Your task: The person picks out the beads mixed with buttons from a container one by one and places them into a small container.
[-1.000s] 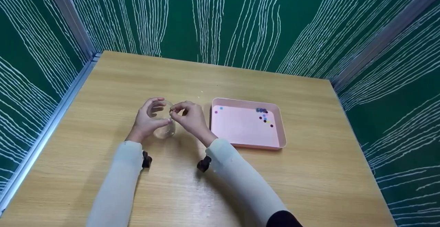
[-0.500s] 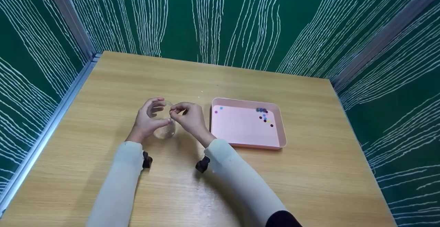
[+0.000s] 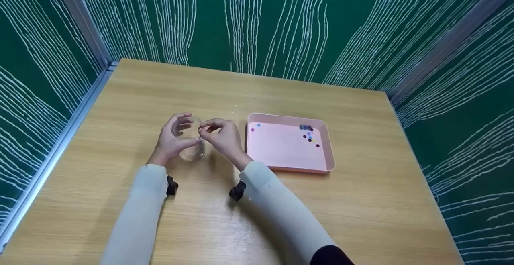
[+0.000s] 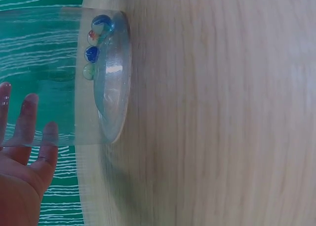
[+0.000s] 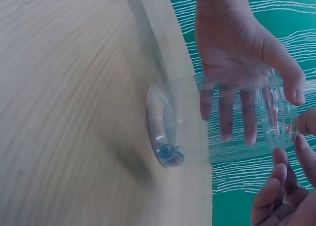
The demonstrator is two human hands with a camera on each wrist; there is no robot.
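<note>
Left hand [image 3: 168, 141] curls round the jar [image 3: 193, 152]; right hand [image 3: 225, 137] is at the rim [image 5: 274, 107], its grip unclear; a bump there could tip out the marbles [image 4: 92, 54].

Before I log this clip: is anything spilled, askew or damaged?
Nothing looks spilled or damaged: the clear jar stands upright, marbles at its bottom, and the pink tray lies flat. Only tiny pale specks on the table near it stand out, too small to identify.
</note>
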